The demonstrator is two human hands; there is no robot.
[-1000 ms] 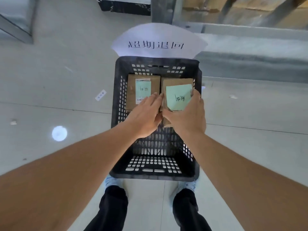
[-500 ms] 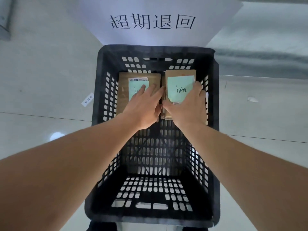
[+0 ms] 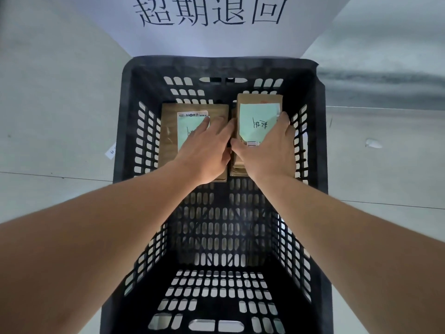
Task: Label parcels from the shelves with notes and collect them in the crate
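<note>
Two brown cardboard parcels lie side by side at the far end of the black crate (image 3: 320, 141), each bearing a pale green note. The right hand (image 3: 267, 150) grips the right parcel (image 3: 258, 100) with curled fingers; the left hand (image 3: 204, 153) rests its straight fingers on the left parcel (image 3: 168, 131).

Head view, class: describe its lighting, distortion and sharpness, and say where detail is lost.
Head view: wide-angle distortion swells the forearms and splays the black crate; light is soft and even, brightest on the white sign; the crate's dark walls lose detail in shadow; the green notes are sharp enough to show handwriting, partly covered by the left hand and right hand.
</note>
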